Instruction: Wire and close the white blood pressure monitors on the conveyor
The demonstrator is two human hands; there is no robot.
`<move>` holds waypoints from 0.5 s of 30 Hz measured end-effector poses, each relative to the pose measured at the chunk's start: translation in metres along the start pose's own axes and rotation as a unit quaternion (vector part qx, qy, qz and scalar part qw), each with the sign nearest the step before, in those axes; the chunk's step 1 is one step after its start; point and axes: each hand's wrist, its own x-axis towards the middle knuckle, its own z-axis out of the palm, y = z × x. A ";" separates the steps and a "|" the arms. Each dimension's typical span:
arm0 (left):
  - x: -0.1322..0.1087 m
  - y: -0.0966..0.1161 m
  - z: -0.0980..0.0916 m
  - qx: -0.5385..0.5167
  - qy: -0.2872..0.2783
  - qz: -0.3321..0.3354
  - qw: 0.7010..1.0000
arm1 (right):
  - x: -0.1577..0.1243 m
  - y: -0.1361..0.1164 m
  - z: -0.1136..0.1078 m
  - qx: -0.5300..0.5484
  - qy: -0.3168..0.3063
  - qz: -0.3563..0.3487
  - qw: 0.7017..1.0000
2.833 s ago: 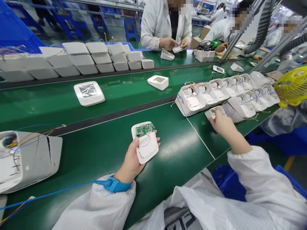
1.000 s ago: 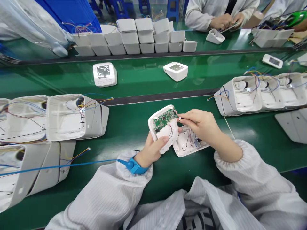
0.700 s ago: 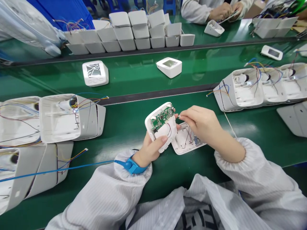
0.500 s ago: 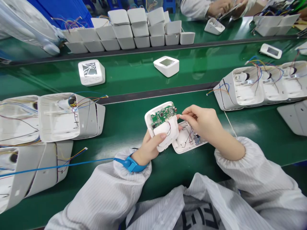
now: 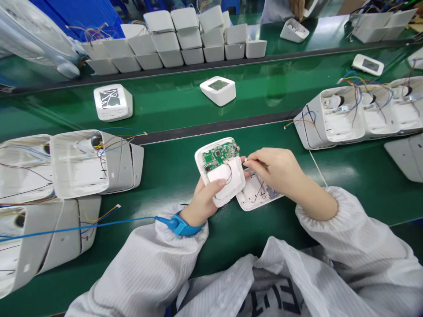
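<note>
My left hand (image 5: 208, 200) grips a white plastic housing half (image 5: 228, 179), its thumb on the white inner cover. A green circuit board (image 5: 220, 155) is exposed along the top of that housing, and a thin wire loops over the cover. Close to the board's right edge, my right hand (image 5: 272, 167) pinches a small white connector (image 5: 245, 161) between thumb and fingertips. Beneath both hands lies a second white shell (image 5: 253, 198) with thin red and black wires inside, partly hidden by the right hand. A blue wrist strap (image 5: 181, 225) with a cord circles my left wrist.
Open white housings with loose wires stand at left (image 5: 79, 163) and right (image 5: 342, 114). Two white devices with screens (image 5: 113, 102) (image 5: 218, 90) sit on the green strip beyond a dark rail. Stacked white casings (image 5: 185, 37) line the back. A co-worker's hand (image 5: 297, 8) shows at the top.
The two screen devices on the green strip have shifted left. My right hand has moved slightly left with the connector. The co-worker's hands and sleeve have moved up, partly out of view.
</note>
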 end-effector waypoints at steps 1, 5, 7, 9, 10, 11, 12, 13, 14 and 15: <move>-0.002 -0.003 -0.002 0.019 0.008 0.009 1.000 | 0.000 -0.003 -0.002 0.043 -0.008 0.004 0.999; -0.008 -0.011 -0.005 0.090 0.047 0.035 0.994 | -0.003 -0.016 -0.006 0.111 -0.027 0.015 0.993; -0.009 -0.012 -0.005 0.107 0.048 0.035 0.992 | -0.005 -0.020 -0.006 0.110 -0.025 0.021 0.993; -0.010 -0.011 -0.004 0.117 0.041 0.034 0.992 | -0.005 -0.021 -0.006 0.109 -0.021 0.023 0.994; -0.010 -0.011 -0.003 0.122 0.038 0.036 0.991 | -0.005 -0.021 -0.006 0.109 -0.021 0.025 0.994; -0.009 -0.011 -0.003 0.127 0.034 0.038 0.991 | -0.005 -0.021 -0.007 0.111 -0.024 0.028 0.993; -0.009 -0.011 -0.003 0.132 0.030 0.041 0.990 | -0.004 -0.021 -0.007 0.115 -0.029 0.032 0.992; -0.009 -0.011 -0.003 0.136 0.025 0.044 0.989 | -0.004 -0.021 -0.008 0.120 -0.033 0.036 0.992; -0.009 -0.011 -0.003 0.140 0.020 0.047 0.989 | -0.003 -0.022 -0.008 0.125 -0.035 0.040 0.991; -0.009 -0.011 -0.003 0.142 0.017 0.047 0.989 | -0.003 -0.022 -0.009 0.129 -0.038 0.045 0.990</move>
